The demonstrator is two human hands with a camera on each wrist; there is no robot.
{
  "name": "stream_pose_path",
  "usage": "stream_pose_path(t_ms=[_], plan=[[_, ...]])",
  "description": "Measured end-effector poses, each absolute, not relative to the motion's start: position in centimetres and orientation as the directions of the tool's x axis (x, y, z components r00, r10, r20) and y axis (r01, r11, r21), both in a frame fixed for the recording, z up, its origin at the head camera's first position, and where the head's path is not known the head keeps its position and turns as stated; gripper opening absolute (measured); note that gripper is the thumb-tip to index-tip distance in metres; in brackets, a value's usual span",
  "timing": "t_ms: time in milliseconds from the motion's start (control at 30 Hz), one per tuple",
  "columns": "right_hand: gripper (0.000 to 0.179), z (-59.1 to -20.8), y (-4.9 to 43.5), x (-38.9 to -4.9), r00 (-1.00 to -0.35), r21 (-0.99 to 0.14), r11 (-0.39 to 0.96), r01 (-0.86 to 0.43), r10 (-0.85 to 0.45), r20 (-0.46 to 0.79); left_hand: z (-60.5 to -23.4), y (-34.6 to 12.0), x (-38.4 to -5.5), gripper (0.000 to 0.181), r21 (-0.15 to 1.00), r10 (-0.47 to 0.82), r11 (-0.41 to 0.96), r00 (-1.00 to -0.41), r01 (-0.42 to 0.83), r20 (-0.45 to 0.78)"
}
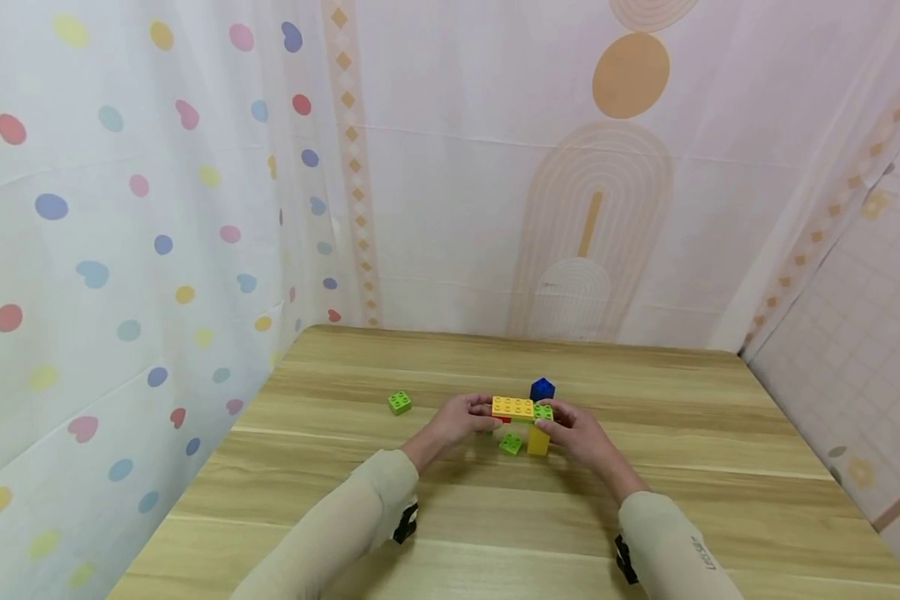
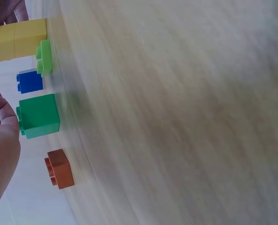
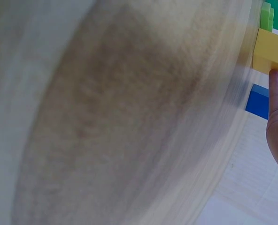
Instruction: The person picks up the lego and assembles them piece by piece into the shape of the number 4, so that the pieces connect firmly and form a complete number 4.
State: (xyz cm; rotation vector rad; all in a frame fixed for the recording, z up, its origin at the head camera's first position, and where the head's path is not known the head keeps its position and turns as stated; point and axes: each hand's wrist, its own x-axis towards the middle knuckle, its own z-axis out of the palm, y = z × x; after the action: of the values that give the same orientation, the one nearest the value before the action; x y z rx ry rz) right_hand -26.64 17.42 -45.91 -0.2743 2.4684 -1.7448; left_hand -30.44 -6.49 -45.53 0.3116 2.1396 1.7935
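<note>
In the head view, my left hand (image 1: 461,418) holds the left end of a flat yellow building brick (image 1: 512,407), thumb in front and fingers behind. A bit of red brick (image 1: 504,419) shows under that end. My right hand (image 1: 581,432) pinches a light green brick (image 1: 543,412) at the yellow brick's right end, above an upright yellow stack (image 1: 537,442). A right finger lies along the yellow stack (image 3: 273,49) in the right wrist view. Just below the left fingers, a green brick (image 2: 39,116) shows in the left wrist view. Between the hands lies a thin light green brick (image 1: 511,443).
A blue brick (image 1: 542,388) stands behind the yellow stack. Off to the left on the wooden table (image 1: 307,467) sits another light green brick (image 1: 400,402). The left wrist view also has an orange-brown brick (image 2: 60,168). Patterned curtains (image 1: 450,208) hang behind the table.
</note>
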Motion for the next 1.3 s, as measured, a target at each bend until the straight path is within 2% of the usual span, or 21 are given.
stream_pose_path(t_ms=[467,667,900,1300], plan=[[0.037,-46.3,17.1,-27.0,-0.980,-0.938,0.339,-0.074,-0.199,0.005,-46.0,-6.4,-30.3,0.040,0.990,0.335,0.118,-0.936,-0.073,-0.109],[0.036,-46.1,17.0,-27.0,-0.980,-0.935,0.345,-0.078,-0.200,0.008,-45.6,-5.6,-29.9,0.036,0.989,0.273,0.033,-0.951,-0.143,-0.146],[0.036,-46.2,16.9,-27.0,-0.978,-0.931,0.352,-0.096,-0.208,0.023,-45.2,-4.7,-29.4,0.029,0.990,0.187,-0.007,-0.973,-0.143,-0.139],[0.035,-46.5,16.7,-27.1,-0.977,-0.932,0.345,-0.108,-0.209,0.036,-45.0,-4.6,-29.3,0.027,0.983,0.161,-0.047,-0.973,-0.176,-0.166]])
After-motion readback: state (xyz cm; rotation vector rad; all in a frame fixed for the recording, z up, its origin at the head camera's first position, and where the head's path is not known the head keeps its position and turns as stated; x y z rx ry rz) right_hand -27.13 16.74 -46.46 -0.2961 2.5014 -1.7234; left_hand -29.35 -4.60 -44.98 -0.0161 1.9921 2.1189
